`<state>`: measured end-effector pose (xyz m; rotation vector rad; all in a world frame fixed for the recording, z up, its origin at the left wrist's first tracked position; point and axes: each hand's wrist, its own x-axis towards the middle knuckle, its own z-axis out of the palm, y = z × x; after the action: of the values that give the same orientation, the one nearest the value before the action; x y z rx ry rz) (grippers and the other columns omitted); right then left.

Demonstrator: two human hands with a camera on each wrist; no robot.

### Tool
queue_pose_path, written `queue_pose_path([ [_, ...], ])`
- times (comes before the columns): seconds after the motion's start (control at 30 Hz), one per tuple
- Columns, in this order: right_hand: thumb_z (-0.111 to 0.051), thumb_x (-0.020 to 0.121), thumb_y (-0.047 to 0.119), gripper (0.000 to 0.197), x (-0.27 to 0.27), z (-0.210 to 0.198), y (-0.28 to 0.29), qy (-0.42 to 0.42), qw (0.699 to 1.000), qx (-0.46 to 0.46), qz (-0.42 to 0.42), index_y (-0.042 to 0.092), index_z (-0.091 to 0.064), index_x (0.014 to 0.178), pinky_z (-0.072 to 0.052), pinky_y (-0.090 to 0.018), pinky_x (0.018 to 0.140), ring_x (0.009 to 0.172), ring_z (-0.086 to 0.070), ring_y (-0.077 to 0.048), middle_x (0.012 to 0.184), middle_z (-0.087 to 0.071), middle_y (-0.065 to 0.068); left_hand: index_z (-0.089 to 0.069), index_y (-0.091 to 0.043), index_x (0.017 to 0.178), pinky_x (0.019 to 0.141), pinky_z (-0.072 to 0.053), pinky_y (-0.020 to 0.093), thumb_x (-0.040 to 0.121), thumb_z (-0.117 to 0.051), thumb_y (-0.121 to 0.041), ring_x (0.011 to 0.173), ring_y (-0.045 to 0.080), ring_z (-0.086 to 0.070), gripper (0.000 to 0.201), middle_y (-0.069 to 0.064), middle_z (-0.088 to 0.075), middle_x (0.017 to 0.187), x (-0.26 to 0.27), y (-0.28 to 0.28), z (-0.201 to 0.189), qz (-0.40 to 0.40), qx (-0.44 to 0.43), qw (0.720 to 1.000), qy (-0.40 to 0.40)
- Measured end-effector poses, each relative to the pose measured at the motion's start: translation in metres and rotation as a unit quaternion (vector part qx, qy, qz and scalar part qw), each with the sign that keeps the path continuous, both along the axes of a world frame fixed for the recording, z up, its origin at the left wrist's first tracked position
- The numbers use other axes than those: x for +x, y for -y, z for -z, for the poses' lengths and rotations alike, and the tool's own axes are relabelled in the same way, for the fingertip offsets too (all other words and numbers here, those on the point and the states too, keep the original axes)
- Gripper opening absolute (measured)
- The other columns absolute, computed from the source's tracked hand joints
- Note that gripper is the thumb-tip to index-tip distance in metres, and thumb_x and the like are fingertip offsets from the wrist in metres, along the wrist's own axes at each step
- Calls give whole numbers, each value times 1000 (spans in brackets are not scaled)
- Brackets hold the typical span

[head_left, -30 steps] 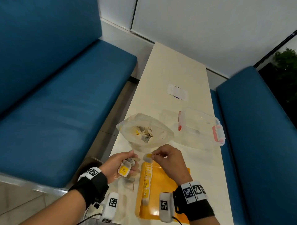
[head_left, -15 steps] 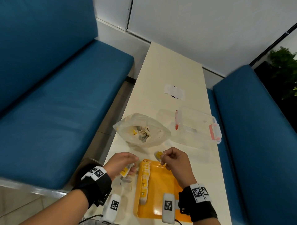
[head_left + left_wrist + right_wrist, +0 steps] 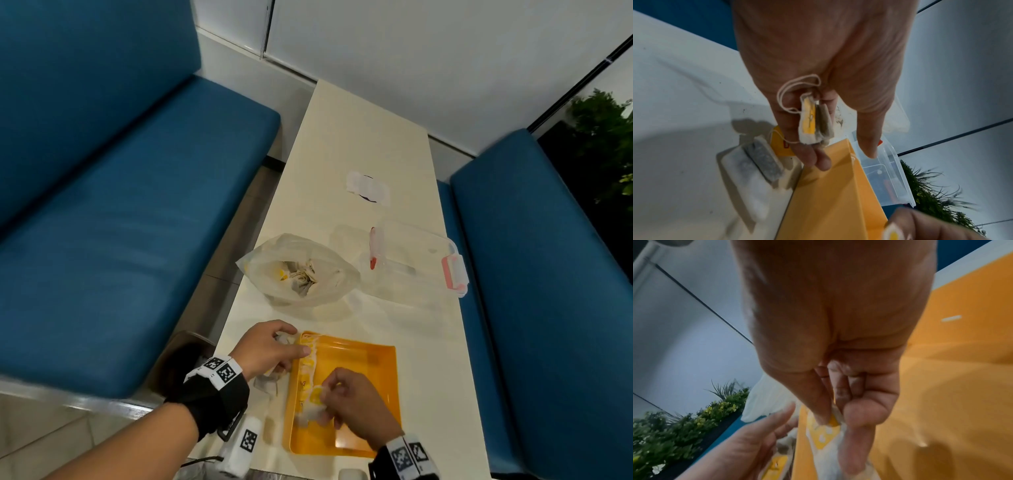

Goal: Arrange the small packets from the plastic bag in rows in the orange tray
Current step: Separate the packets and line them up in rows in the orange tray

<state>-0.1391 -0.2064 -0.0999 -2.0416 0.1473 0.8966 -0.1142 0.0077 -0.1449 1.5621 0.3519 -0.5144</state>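
The long pale counter [image 3: 356,144] runs between blue benches [image 3: 113,205], and everything for the job is gathered at its near end, within easy reach. Farthest of these is a clear lidded box [image 3: 416,260] with pink clasps, set aside to the right; just left of it the plastic bag [image 3: 298,270] sits slumped with its mouth open upward, so the remaining packets inside can be picked out from above. Nearer stands the orange tray [image 3: 363,387], flat on the counter, with one row of packets [image 3: 308,366] running along its left wall and the rest of its floor bare, which suggests the filling is at an early stage. The left hand [image 3: 265,349] hovers over the tray's left rim, its fingers [image 3: 809,152] curled round a small bundle of packets [image 3: 813,123] with a loop of string trailing, seemingly a ready supply for the other hand. Another packet [image 3: 758,159] lies on the counter just outside the tray's left wall. The right hand [image 3: 356,406] is low over the near part of the row, thumb and fingers [image 3: 857,423] pinching a single yellow-labelled packet [image 3: 826,433], apparently setting it down as the next in line.
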Motion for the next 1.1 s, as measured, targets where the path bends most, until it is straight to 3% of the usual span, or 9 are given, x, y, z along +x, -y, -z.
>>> queue_pose_path([
  [0.07,-62,91,10,8,-9,4,0,-39,999,-21,-27,14,-56,87,-45,-25,48,50,-60,-15,72,-73,-21,-68,-22,114,64,-57,24,71,-93,-26,61,20,-71,49,19,-77,85,0,2,0,8,11,1000,9],
  [0.2,-61,89,10,8,-18,13,-5,-77,995,-50,-42,15,-56,87,-45,-21,46,50,-62,-12,68,-71,-14,-70,-17,117,69,-63,39,74,-90,-15,61,23,-71,48,15,-75,84,0,4,5,3,-3,1000,5],
  [0.33,-59,90,8,9,-21,24,-12,-57,996,-59,-30,15,-55,86,-47,-26,46,62,-70,-21,63,-65,-4,-70,-18,118,72,-64,44,76,-88,-13,64,26,-72,46,13,-75,93,-1,6,9,0,-11,1000,7],
  [0.43,-59,90,4,12,-21,28,-18,-37,997,-66,-18,14,-53,84,-49,-27,44,61,-70,-23,71,-57,-3,-70,-19,118,75,-64,48,77,-87,-14,66,29,-73,45,14,-77,90,-1,6,11,0,-15,1000,6],
  [0.6,-60,86,1,14,-23,31,-27,-20,996,-92,5,11,-51,91,-53,-34,49,54,-67,-25,59,-60,-4,-70,-22,117,76,-63,51,76,-87,-17,70,34,-75,44,16,-78,85,-2,6,13,-4,-19,1000,1],
  [0.7,-65,82,3,23,-25,28,-28,0,994,-111,22,14,-48,91,-51,-32,48,56,-66,-24,74,-61,-8,-70,-22,117,76,-62,53,77,-87,-17,68,32,-74,44,17,-77,83,-3,6,12,-3,-25,1000,-4],
  [0.8,-72,77,16,26,-25,24,-22,109,976,-178,-56,28,-49,80,-41,-18,58,75,-59,-11,86,-56,5,-69,-20,118,75,-63,49,78,-87,-16,65,27,-72,44,18,-77,83,-4,5,8,-6,-31,999,-9],
  [0.9,-63,78,11,25,-27,17,-24,119,964,-183,-152,31,-53,68,-43,-15,64,67,-52,-1,71,-55,14,-68,-19,116,66,-61,43,82,-84,-18,63,28,-70,37,19,-76,80,-5,4,5,-12,-41,999,-16],
  [1.1,-51,78,6,22,-32,25,-32,119,937,-204,-259,18,-68,86,-46,-26,76,86,-55,-14,88,-56,6,-70,-5,110,65,-59,42,96,-69,-27,64,32,-67,26,24,-70,78,-5,-2,-2,-72,-120,987,-79],
])
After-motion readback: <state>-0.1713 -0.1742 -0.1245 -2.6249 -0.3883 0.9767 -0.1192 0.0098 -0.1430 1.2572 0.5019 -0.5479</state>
